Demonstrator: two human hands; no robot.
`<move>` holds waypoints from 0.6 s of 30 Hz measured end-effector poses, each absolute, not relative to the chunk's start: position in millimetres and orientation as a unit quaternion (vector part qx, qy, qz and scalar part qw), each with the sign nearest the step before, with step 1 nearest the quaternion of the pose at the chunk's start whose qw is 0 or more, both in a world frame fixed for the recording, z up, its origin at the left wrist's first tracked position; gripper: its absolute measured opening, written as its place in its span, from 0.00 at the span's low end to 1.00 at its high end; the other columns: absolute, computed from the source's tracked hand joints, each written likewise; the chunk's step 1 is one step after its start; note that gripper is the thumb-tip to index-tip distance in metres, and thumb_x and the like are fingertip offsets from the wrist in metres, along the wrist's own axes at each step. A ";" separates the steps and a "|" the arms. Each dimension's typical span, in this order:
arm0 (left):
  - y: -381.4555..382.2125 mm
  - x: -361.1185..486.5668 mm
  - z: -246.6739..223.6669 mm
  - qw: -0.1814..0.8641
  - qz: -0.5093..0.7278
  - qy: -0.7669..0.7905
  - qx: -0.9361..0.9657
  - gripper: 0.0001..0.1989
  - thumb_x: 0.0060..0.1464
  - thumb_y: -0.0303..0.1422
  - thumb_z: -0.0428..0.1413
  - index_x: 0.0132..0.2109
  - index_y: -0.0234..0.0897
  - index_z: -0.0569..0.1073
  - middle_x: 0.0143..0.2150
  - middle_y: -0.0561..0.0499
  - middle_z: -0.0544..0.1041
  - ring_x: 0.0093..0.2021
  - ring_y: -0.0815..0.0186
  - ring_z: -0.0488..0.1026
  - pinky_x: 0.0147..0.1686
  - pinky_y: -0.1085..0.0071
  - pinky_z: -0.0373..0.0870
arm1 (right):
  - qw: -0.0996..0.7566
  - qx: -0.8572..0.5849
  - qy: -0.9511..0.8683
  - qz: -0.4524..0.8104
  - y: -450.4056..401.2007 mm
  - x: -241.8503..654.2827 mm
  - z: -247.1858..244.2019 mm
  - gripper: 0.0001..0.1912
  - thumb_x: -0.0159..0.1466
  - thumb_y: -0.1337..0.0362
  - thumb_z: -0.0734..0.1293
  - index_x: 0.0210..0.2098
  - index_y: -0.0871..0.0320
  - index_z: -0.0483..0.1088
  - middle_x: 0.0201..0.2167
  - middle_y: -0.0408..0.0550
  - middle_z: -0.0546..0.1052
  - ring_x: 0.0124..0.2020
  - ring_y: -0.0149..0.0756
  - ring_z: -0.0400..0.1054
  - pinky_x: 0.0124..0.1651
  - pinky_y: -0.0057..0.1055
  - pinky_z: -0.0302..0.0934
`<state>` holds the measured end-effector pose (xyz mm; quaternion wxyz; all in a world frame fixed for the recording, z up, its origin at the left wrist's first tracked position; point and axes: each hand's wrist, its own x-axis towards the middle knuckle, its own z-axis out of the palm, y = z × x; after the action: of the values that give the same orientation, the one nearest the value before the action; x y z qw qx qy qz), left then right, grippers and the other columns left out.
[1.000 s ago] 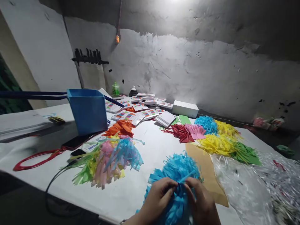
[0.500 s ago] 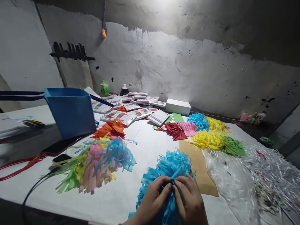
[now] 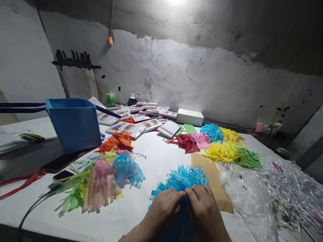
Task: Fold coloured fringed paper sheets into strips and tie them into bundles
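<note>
A bundle of blue fringed tissue paper (image 3: 185, 177) lies at the front of the table, its cut strips fanned out beyond my hands. My left hand (image 3: 165, 203) is closed on its near part, thumb and index finger pinched together. Beside it, my right hand (image 3: 203, 201) pinches the same paper, and the fingertips of both hands almost meet. What exactly is between the fingertips is hidden. Left of my hands are pastel tissue tassels (image 3: 101, 181) in green, yellow, pink and blue.
A blue box with long straps (image 3: 74, 127) stands at left. Flat printed packs (image 3: 126, 127) and a white box (image 3: 190, 117) are at the back. Coloured fringe bundles (image 3: 222, 151), brown paper (image 3: 209, 168), a clear plastic bag (image 3: 244, 188) and silvery shreds (image 3: 290, 185) lie at right.
Both hands have turned over, backs now upward, and cover more of the blue paper. The fringe looks lower and more compact. The view has tilted slightly upward.
</note>
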<state>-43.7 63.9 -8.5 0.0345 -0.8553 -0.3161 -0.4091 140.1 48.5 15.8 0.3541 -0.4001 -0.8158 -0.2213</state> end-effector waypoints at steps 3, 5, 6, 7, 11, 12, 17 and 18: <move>65.7 -44.3 -1.0 0.089 -0.429 -0.267 -0.858 0.12 0.69 0.26 0.44 0.51 0.36 0.71 0.29 0.50 0.78 0.26 0.64 0.71 0.27 0.71 0.66 | 0.361 -0.447 -0.812 -0.104 52.3 142.4 11.0 0.12 0.67 0.72 0.57 0.35 0.54 0.70 0.30 0.46 0.75 0.32 0.38 0.71 0.37 0.33 0.63; 67.0 -44.6 3.0 0.103 -0.443 -0.239 -0.858 0.12 0.69 0.26 0.45 0.51 0.36 0.71 0.31 0.49 0.79 0.28 0.64 0.72 0.29 0.71 0.67 | 0.389 -0.474 -0.790 -0.002 52.9 145.6 7.8 0.13 0.68 0.70 0.56 0.37 0.54 0.72 0.32 0.45 0.76 0.34 0.37 0.73 0.38 0.30 0.65; 67.9 -44.6 3.8 0.102 -0.447 -0.233 -0.858 0.12 0.69 0.25 0.45 0.51 0.36 0.72 0.32 0.48 0.80 0.28 0.65 0.73 0.30 0.71 0.67 | 0.401 -0.478 -0.780 0.039 52.9 148.0 7.4 0.13 0.68 0.69 0.57 0.38 0.54 0.73 0.32 0.44 0.77 0.35 0.36 0.74 0.38 0.29 0.66; 69.0 -44.7 3.8 0.099 -0.453 -0.235 -0.854 0.12 0.69 0.25 0.45 0.50 0.37 0.72 0.34 0.48 0.81 0.29 0.65 0.73 0.30 0.71 0.68 | 0.406 -0.479 -0.775 0.072 53.0 151.0 7.7 0.13 0.68 0.68 0.58 0.39 0.53 0.74 0.33 0.44 0.79 0.35 0.35 0.75 0.38 0.28 0.67; 73.4 -46.8 -2.1 0.075 -0.492 -0.245 -0.832 0.15 0.70 0.26 0.42 0.43 0.38 0.73 0.41 0.45 0.80 0.40 0.62 0.74 0.42 0.67 0.70 | 0.447 -0.515 -0.718 0.138 59.4 172.5 10.0 0.13 0.67 0.56 0.62 0.40 0.53 0.78 0.37 0.46 0.82 0.38 0.39 0.78 0.39 0.27 0.71; 73.5 -48.7 -3.2 0.051 -0.503 -0.233 -0.830 0.16 0.70 0.27 0.41 0.42 0.39 0.72 0.42 0.45 0.80 0.43 0.61 0.74 0.46 0.65 0.70 | 0.468 -0.538 -0.685 0.148 63.1 180.8 9.1 0.15 0.66 0.53 0.63 0.41 0.54 0.78 0.37 0.47 0.83 0.38 0.40 0.79 0.38 0.28 0.71; 71.2 -75.0 13.6 -0.215 -0.525 -0.308 -0.764 0.09 0.68 0.33 0.48 0.41 0.40 0.73 0.38 0.49 0.79 0.42 0.61 0.75 0.47 0.65 0.71 | 0.580 -0.639 -0.466 0.194 84.2 241.9 -5.4 0.24 0.57 0.44 0.68 0.41 0.58 0.77 0.35 0.50 0.83 0.34 0.45 0.78 0.32 0.33 0.71; 74.9 -83.9 22.1 -0.266 -0.535 -0.348 -0.722 0.07 0.65 0.34 0.51 0.41 0.39 0.73 0.36 0.49 0.79 0.39 0.61 0.75 0.43 0.66 0.72 | 0.591 -0.654 -0.430 0.196 85.8 257.2 -8.9 0.24 0.56 0.44 0.68 0.40 0.58 0.77 0.33 0.50 0.83 0.32 0.45 0.78 0.31 0.34 0.71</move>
<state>-83.9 74.9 22.1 -0.2660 -0.7224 -0.3481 -0.5349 257.2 85.8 -8.9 0.5913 -0.6538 -0.4296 0.1960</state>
